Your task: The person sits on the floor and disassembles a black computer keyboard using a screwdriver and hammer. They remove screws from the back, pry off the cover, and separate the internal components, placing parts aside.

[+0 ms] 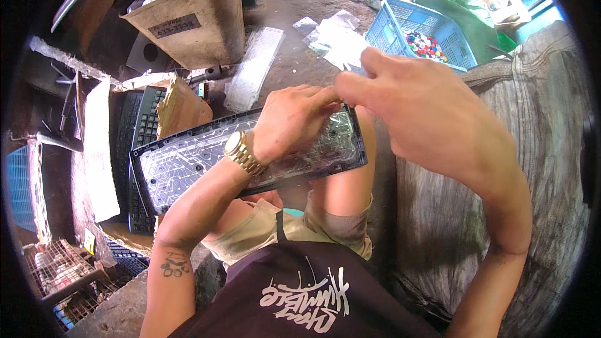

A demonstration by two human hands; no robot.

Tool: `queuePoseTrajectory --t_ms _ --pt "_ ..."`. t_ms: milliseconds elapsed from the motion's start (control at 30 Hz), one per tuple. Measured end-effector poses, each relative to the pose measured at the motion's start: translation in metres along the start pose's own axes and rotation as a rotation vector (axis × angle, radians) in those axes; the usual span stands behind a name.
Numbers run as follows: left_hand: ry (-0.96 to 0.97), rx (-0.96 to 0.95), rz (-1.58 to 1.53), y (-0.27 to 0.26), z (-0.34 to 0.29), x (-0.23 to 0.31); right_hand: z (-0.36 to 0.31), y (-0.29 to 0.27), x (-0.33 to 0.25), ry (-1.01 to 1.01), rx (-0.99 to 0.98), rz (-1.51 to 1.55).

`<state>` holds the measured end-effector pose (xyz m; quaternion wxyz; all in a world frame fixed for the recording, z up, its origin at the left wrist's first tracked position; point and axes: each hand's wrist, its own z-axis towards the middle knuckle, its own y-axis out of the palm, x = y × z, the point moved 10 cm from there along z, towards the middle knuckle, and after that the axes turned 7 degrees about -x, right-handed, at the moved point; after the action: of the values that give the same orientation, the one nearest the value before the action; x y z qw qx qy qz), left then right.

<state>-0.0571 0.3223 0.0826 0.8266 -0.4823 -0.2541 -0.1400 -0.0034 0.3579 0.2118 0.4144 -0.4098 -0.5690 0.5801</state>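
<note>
Over the panel (178, 172), room was taken up by the left hand (291, 117). A way ahead was offered along the floor (293, 3) between bin (210, 28) and basket (426, 17), narrowed by papers (341, 37). The right was blocked by a sack (463, 231), the left by a keyboard (147, 119).

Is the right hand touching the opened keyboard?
Cannot tell: the head view shows the right hand by the upper edge of the opened keyboard, but any contact is hidden.

Gold watch (245, 153), dark tee (382, 297), khaki shorts (253, 231)

Behind the left fingers (324, 96) sits the watch, metal-linked and round-dialled; farther back, a dark tattoo (175, 265) marks the arm (210, 197). White lettering (307, 303) fronts the tee.
</note>
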Motion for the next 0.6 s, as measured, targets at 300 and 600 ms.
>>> queuePoseTrajectory --t_ms 300,600 --pt "-0.048 0.006 -0.212 0.006 0.0 -0.007 -0.007 0.005 0.003 0.004 0.004 0.1" --pt "-0.058 -0.003 -0.152 0.011 -0.001 -0.01 0.0 -0.01 -0.007 0.006 -0.05 0.068"
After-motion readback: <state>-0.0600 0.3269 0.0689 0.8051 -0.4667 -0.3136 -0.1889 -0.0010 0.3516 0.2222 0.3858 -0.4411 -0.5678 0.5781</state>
